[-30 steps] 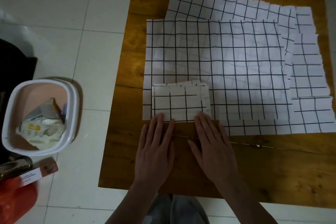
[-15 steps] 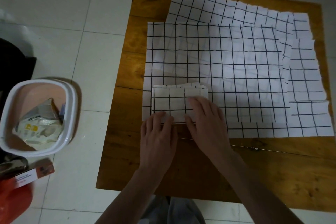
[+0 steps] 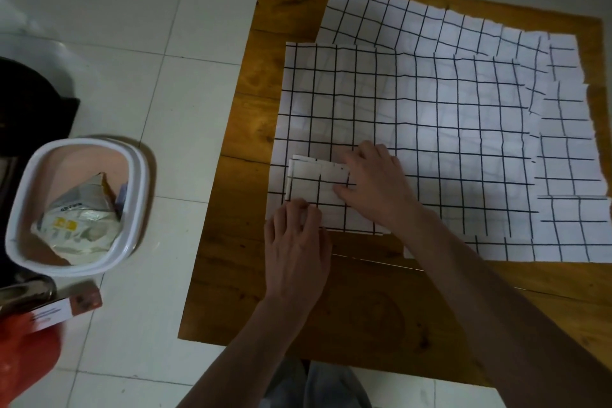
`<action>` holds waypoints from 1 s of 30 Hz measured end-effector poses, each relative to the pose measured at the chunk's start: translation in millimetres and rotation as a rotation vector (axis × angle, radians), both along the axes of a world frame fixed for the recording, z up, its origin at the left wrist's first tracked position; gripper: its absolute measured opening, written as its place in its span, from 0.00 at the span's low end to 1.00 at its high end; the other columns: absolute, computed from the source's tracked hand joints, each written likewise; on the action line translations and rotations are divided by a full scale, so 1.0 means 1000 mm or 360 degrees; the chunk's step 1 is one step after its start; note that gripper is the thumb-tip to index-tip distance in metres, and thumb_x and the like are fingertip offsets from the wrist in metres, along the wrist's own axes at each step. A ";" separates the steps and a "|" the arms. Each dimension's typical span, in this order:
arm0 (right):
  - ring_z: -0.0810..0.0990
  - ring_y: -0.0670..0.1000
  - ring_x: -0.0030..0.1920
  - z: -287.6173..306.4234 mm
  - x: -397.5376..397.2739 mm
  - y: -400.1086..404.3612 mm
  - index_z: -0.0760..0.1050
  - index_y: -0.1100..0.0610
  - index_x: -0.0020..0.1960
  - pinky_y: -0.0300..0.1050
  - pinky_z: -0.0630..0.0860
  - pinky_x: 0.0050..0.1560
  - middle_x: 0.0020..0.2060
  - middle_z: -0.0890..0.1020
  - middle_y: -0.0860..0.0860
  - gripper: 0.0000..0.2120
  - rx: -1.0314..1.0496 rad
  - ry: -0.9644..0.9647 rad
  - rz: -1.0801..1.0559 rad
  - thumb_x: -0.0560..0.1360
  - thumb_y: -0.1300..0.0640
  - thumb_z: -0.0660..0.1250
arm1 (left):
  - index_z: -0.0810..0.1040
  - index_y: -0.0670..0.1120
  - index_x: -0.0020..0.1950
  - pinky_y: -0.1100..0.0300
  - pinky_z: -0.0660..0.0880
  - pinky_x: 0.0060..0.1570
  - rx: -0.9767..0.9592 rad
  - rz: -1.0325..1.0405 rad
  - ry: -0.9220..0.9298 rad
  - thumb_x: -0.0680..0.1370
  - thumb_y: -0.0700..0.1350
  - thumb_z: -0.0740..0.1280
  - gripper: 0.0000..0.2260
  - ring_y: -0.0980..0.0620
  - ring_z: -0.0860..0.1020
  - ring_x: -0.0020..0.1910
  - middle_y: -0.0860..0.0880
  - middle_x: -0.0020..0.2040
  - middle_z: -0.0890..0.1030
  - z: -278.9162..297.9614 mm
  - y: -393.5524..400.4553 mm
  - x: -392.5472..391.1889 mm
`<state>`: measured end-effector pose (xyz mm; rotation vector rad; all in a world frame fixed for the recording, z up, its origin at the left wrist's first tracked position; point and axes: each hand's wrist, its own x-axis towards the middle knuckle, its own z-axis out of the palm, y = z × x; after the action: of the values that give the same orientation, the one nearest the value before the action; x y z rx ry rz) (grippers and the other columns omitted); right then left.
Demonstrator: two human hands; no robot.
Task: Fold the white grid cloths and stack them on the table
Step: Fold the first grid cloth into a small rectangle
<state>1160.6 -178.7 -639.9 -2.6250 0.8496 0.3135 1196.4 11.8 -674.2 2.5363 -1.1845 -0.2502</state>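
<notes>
Head view: a person works over a wooden bench (image 3: 381,301) where a small folded cloth (image 3: 314,182), white with a black grid, sits near the front-left part of the bench on top of a large unfolded cloth (image 3: 430,129) of the same pattern. At least 1 more spread cloth (image 3: 430,23) lies beneath it, showing along the far edge, and grid-patterned edges also show along the right edge, though how many sheets are layered there cannot be told. The step in hand looks like pressing the small bundle flat or moving it off the spread sheets; to do it well, the bundle's layered edges at its left side should stay squared, pressure should run from the crease outward, and the sheet underneath should not be dragged along and rumpled. The right hand (image 3: 374,185) lies over the bundle's right end, palm down, fingers bent at the knuckles and pressed onto the cloth; whether the thumb is tucked under the edge cannot be told. The left hand (image 3: 296,238) sits at the bundle's front-left corner, at the front edge of the large cloth, its fingers curled down onto the fabric as if pinching that corner. On the tiled floor off the bench's left edge stands a white bin (image 3: 74,205) holding crumpled packaging.
</notes>
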 end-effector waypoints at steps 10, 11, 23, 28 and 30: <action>0.80 0.47 0.40 0.017 -0.030 0.015 0.75 0.50 0.60 0.44 0.77 0.36 0.43 0.79 0.44 0.07 0.0637 -0.0283 -0.0283 0.82 0.54 0.67 | 0.75 0.46 0.66 0.52 0.71 0.60 -0.0118 0.0365 0.0193 0.81 0.49 0.69 0.15 0.45 0.73 0.64 0.45 0.64 0.76 0.013 0.009 -0.010; 0.82 0.46 0.42 0.020 -0.034 0.017 0.75 0.51 0.60 0.46 0.80 0.37 0.45 0.81 0.44 0.08 0.0750 -0.0356 -0.0377 0.82 0.53 0.67 | 0.74 0.47 0.67 0.53 0.70 0.60 -0.0118 0.0442 0.0257 0.81 0.49 0.69 0.16 0.45 0.73 0.64 0.45 0.64 0.76 0.017 0.008 -0.010; 0.86 0.45 0.51 0.042 -0.070 0.069 0.80 0.47 0.60 0.47 0.85 0.49 0.52 0.87 0.45 0.09 0.1671 -0.0821 -0.1115 0.80 0.52 0.71 | 0.78 0.40 0.51 0.39 0.81 0.37 -0.0731 0.0846 0.1620 0.86 0.49 0.63 0.13 0.35 0.82 0.41 0.36 0.42 0.80 0.051 0.011 -0.004; 0.84 0.53 0.48 0.024 -0.078 0.089 0.81 0.50 0.53 0.50 0.84 0.50 0.47 0.84 0.53 0.07 0.1329 -0.0774 -0.1100 0.82 0.48 0.67 | 0.78 0.43 0.50 0.56 0.74 0.33 -0.0723 0.0802 0.1500 0.85 0.46 0.65 0.08 0.48 0.74 0.34 0.45 0.37 0.76 0.045 0.036 0.002; 0.84 0.46 0.48 0.018 -0.078 0.098 0.80 0.50 0.54 0.49 0.84 0.52 0.47 0.85 0.48 0.06 0.1231 -0.0754 -0.1069 0.82 0.49 0.67 | 0.78 0.46 0.52 0.52 0.78 0.34 -0.0726 0.0799 0.1498 0.84 0.45 0.66 0.04 0.42 0.77 0.36 0.43 0.39 0.79 0.046 0.045 0.006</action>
<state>1082.3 -80.7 -621.6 -1.5045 1.0882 -0.1447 1201.9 56.8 -628.3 1.8309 -0.1956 -0.8110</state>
